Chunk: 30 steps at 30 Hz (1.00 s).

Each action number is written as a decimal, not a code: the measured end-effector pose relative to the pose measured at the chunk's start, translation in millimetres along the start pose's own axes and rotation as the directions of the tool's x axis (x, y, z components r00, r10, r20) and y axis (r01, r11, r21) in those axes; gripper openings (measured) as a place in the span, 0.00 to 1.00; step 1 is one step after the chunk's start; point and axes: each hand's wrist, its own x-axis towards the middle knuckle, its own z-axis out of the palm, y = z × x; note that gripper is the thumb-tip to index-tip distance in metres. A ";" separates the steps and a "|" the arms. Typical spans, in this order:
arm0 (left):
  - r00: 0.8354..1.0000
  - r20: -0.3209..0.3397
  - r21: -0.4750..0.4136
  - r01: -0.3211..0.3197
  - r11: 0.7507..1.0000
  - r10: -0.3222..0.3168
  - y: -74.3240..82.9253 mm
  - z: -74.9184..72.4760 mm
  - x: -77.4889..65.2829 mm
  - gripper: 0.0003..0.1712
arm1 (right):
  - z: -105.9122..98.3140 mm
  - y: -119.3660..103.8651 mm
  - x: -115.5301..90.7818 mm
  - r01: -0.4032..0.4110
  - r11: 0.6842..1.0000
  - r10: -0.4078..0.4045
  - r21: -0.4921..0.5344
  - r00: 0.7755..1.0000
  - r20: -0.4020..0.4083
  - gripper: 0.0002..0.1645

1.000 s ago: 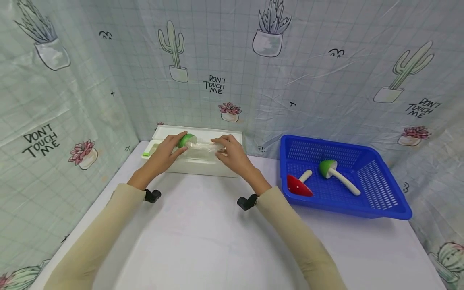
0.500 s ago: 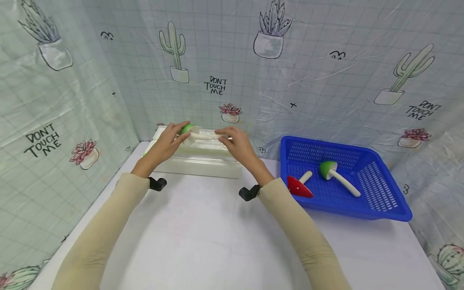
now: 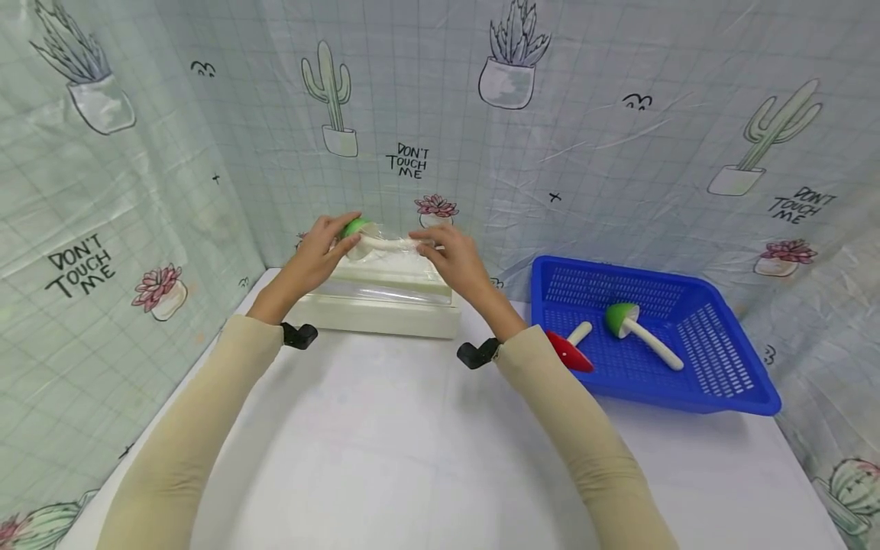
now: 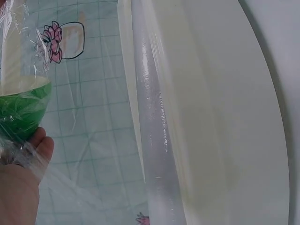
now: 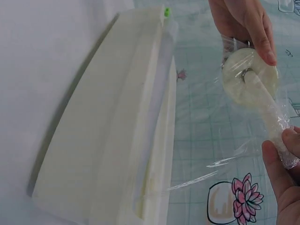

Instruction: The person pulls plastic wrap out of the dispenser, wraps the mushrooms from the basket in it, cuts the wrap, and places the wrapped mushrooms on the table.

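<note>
Clear film (image 5: 226,161) clings round the green-capped mushroom (image 3: 382,244), and you've got it up off the tabletop (image 3: 385,428), near the long white box (image 3: 374,315)! Your left grip (image 3: 316,253) holds the cap; your right grip (image 3: 455,256), narrow, pinches the stem's end. Over to your right, the blue basket (image 3: 660,392) carries a red-capped mushroom (image 3: 576,357) and another green-capped one (image 3: 641,334).

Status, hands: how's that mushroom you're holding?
Left hand grips green cap; right hand pinches stem. Mushroom held up, clear film over it. Nothing seen blocking.
</note>
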 end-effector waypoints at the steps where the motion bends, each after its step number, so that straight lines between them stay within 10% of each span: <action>1: 1.000 -0.004 -0.005 -0.001 1.000 0.001 -0.5 -1.1 -0.3 0.34 | -0.8 -1.4 1.5 0.000 1.000 0.000 -0.004 1.000 0.007 0.16; 30: 0.999 -0.027 -0.024 -0.035 0.999 0.035 12.3 -26.4 -1.8 0.34 | -26.9 -27.3 25.9 0.107 0.989 -0.096 -0.107 0.990 0.104 0.15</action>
